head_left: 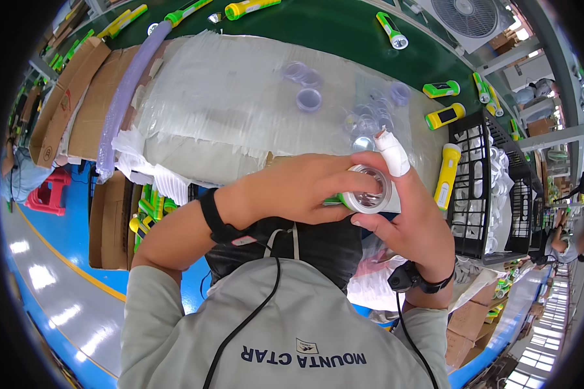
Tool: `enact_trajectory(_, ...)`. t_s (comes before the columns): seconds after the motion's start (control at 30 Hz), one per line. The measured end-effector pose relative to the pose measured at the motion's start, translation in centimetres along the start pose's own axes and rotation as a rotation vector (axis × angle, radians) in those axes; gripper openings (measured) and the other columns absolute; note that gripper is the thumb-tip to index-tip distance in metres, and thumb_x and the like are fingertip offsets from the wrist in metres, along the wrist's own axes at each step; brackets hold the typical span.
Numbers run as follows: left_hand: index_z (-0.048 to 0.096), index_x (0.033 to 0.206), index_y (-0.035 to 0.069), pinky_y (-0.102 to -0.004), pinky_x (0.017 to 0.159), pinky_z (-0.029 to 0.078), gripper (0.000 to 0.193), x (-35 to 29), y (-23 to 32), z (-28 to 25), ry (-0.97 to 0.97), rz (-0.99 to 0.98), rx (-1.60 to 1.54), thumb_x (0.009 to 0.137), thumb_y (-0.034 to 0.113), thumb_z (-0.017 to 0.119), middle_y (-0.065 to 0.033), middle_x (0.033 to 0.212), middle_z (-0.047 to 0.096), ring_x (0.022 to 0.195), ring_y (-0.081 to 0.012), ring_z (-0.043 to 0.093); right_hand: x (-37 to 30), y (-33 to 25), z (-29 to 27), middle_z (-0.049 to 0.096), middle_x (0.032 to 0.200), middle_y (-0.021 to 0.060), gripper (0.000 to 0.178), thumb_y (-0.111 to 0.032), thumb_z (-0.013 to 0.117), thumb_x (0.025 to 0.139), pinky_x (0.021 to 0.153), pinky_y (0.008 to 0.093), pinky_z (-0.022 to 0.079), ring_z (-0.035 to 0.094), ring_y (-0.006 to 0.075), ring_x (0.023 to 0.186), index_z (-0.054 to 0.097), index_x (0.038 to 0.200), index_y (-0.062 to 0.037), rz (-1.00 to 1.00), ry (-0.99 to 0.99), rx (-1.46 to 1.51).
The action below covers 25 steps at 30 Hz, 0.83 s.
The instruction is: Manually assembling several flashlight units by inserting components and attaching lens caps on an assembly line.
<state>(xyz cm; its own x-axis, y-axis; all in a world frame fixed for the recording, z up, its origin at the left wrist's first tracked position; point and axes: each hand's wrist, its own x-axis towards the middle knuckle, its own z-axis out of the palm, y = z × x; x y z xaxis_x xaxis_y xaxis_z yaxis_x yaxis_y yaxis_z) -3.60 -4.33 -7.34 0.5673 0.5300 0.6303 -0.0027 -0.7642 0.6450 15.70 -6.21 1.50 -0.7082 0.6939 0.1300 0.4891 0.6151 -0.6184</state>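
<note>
Close to my body, both hands are on a flashlight (pixel 372 201), its round head facing up with a silver reflector and a white rim. A bit of green body shows beside it. My left hand (pixel 305 188) comes in from the left, its fingers closed over the head, with fingertips at the reflector. On the other side my right hand (pixel 414 206) curls around the rim, thumb at the near edge; one finger has a white wrapping (pixel 393 152). Beyond the hands lie clear round lens covers (pixel 309 99) and a heap of clear round parts (pixel 368 120).
A plastic-covered work surface (pixel 207 97) spreads ahead. Yellow and green flashlights (pixel 445 115) lie along the green bench behind and to the right. At the right stands a black crate (pixel 472 188) of white parts. Cardboard boxes (pixel 110 223) and a red stool (pixel 47 193) are at the left.
</note>
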Motion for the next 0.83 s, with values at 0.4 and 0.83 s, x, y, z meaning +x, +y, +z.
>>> enact_trajectory(0.4,0.057,0.110,0.015,-0.0388,0.063,0.051,0.038,0.5,0.7,-0.4,-0.090,-0.104,0.038,0.074,0.013,0.070,-0.0083,0.101,0.058,0.077,-0.0297,0.062,1.1,-2.4,-1.5,0.048,0.115,0.0183,0.060,-0.006,0.069,0.071,0.079,0.0387,0.048,0.052,0.0363,0.102,0.044,0.124,-0.0025,0.019,-0.118,-0.209)
enact_trajectory(0.83,0.055,0.113,0.014,-0.0384,0.072,0.052,0.036,0.6,2.4,-1.3,-0.114,-0.223,0.091,0.079,0.015,0.067,-0.0115,0.111,0.054,0.090,-0.0322,0.061,1.5,-3.3,-2.1,0.048,0.120,0.0173,0.073,0.002,0.063,0.075,0.082,0.0353,0.049,0.057,0.0283,0.102,0.031,0.140,-0.0073,0.098,-0.196,-0.138)
